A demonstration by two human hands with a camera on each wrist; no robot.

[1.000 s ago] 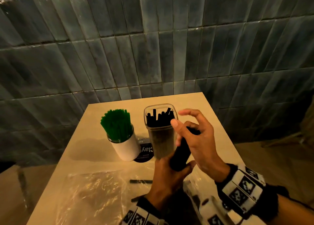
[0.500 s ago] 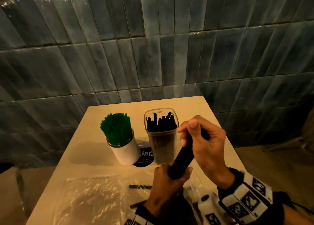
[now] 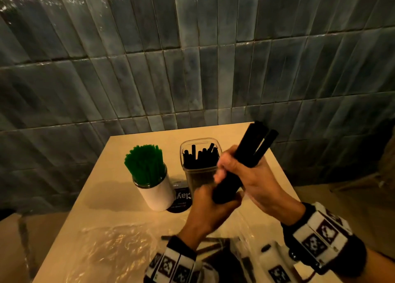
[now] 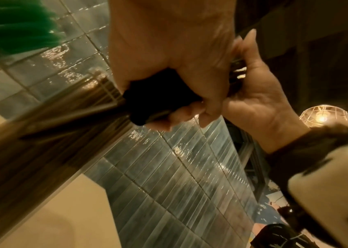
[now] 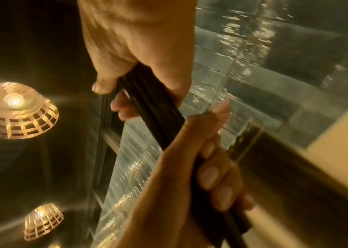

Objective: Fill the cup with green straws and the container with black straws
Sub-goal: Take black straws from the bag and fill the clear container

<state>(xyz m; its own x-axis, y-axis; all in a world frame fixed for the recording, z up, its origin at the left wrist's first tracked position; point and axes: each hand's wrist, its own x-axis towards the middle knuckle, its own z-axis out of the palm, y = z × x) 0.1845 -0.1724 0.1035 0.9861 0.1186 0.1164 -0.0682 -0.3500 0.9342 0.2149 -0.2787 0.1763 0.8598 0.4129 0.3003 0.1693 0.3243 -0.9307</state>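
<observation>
The desk (image 3: 111, 188) carries a plastic bag (image 3: 111, 252) at 7 o'clock. The container (image 3: 198, 169), part-filled with black straws, stands at centre; the cup (image 3: 157, 194) of green straws (image 3: 144, 165) sits beside it at 9 o'clock. Both hands clutch a black straw bundle (image 3: 252, 150) tilted toward 1 o'clock: right hand (image 3: 254, 180) above, left hand (image 3: 210, 210) at its base.

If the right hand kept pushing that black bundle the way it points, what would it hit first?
The right hand aims the bundle of black straws up and away toward the grey tiled wall; nothing shows in between, though depth is unclear.
</observation>
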